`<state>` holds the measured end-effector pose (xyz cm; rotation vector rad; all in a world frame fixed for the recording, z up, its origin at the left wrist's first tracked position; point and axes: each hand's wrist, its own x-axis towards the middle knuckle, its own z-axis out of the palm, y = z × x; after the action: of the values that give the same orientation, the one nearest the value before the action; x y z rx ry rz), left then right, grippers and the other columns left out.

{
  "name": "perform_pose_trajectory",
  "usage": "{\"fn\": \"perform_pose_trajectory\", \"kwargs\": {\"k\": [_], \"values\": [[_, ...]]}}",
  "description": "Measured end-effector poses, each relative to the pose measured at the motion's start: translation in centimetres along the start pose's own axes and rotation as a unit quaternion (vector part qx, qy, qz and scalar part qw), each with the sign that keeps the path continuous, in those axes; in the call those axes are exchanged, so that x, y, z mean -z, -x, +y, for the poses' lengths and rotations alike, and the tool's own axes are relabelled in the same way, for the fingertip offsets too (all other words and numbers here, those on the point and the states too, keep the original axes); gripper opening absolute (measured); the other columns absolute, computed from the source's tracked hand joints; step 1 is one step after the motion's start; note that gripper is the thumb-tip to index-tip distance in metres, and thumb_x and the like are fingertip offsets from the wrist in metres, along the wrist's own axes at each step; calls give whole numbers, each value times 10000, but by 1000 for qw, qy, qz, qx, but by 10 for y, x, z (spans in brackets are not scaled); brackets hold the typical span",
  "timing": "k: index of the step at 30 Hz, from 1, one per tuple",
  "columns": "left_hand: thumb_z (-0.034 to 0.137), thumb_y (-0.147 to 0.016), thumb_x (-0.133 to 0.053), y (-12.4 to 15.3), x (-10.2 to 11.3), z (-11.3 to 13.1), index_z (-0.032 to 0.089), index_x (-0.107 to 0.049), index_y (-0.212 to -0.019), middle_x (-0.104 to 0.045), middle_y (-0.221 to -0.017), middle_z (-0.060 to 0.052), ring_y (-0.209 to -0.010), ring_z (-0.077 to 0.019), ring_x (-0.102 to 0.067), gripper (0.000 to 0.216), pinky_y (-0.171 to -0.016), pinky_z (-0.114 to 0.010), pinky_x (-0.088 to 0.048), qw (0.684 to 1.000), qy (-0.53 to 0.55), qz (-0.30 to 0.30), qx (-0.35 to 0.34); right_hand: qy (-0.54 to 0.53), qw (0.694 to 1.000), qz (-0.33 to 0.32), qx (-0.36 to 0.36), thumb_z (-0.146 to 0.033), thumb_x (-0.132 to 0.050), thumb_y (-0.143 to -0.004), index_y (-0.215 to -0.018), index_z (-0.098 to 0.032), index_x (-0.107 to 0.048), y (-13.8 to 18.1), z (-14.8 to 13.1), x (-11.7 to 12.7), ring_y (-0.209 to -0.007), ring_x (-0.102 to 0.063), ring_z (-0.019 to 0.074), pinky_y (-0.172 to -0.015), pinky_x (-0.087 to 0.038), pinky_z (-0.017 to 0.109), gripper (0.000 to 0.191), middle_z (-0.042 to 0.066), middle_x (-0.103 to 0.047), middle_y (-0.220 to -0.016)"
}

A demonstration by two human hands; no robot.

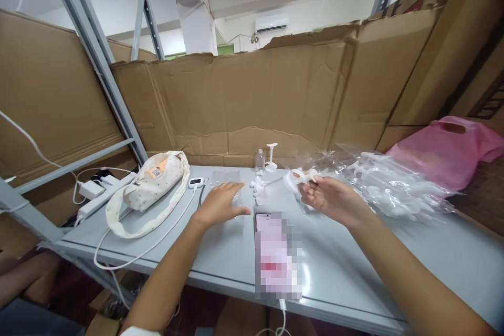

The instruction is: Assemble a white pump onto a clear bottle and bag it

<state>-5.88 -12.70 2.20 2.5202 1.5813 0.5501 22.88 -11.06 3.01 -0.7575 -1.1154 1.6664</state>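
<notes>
One white plastic piece (300, 178) in right hand (328, 199) fingertips.

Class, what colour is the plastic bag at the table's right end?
Pink bag, seen in the head view.

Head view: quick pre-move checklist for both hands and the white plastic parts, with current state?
1. Right hand holds a white plastic part above the table: ok.
2. Left hand flat on a clear bag, fingers spread, no grip: ok.
3. Loose small white parts lie between the hands, in view: ok.
4. Phone lies near the front edge, cable attached: ok.
5. Big clear bag of parts at right, open or sealed: cannot tell.
</notes>
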Motion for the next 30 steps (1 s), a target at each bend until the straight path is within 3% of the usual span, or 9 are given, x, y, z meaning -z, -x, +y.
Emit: {"fn": "perform_pose_trajectory", "kwargs": {"k": [2, 4, 8, 12, 17, 25, 30], "values": [[410, -817, -593, 17, 2, -8, 195, -591, -1184, -604, -1252, -108, -1182, -303, -527, 426, -996, -438, -376, 998, -48, -37, 22, -32, 999, 23, 17, -279, -525, -733, -725, -235, -609, 0, -3, 2, -560, -458, 156, -552, -415, 301, 95, 21, -527, -651], [338, -832, -576, 33, 2, -13, 198, -628, -1109, -651, -1166, -100, -1120, -289, -568, 315, -963, -425, -398, 994, -79, -71, 27, -51, 998, 35, 32, -284, -493, -744, -785, -234, -632, 0, -6, 3, -534, -427, 153, -541, -417, 308, 153, 14, -494, -633], [232, -843, -529, 48, -4, -18, 207, -610, -1122, -644, -1170, -83, -1109, -261, -572, 292, -950, -395, -407, 989, -122, -79, 17, -86, 995, 31, 46, -314, -526, -728, -856, -198, -649, -1, -5, 4, -510, -395, 133, -504, -407, 294, 212, -3, -434, -618], [218, -854, -495, 45, -9, -26, 205, -584, -1140, -622, -1217, -75, -1128, -247, -566, 300, -940, -349, -412, 987, -146, -57, 24, -89, 994, -26, 52, -383, -576, -773, -758, -200, -632, -1, 3, 4, -502, -394, 114, -497, -385, 272, 192, -14, -422, -601], [281, -861, -496, 40, -10, -33, 232, -584, -1078, -703, -1019, -59, -960, -260, -649, 239, -776, -321, -454, 979, -170, -97, 65, 14, 988, -123, 89, -474, -641, -776, -819, -199, -652, 3, 15, -1, -523, -407, 108, -505, -333, 268, 279, -19, -439, -629], [294, -927, -374, 46, -5, -22, 215, -610, -1005, -721, -946, -79, -887, -273, -677, 261, -708, -323, -451, 973, -206, -80, 60, 203, 940, -236, 137, -529, -540, -858, -934, -174, -650, 18, 25, -26, -592, -416, 113, -604, -347, 283, 379, -17, -468, -635], [320, -931, -384, 48, 0, -11, 241, -566, -1149, -728, -918, -72, -863, -272, -684, 295, -675, -314, -448, 975, -200, -42, 81, 264, 909, -283, 157, -488, -526, -881, -982, -188, -640, 38, 21, -42, -658, -482, 123, -639, -404, 290, 337, 21, -558, -772]]}}
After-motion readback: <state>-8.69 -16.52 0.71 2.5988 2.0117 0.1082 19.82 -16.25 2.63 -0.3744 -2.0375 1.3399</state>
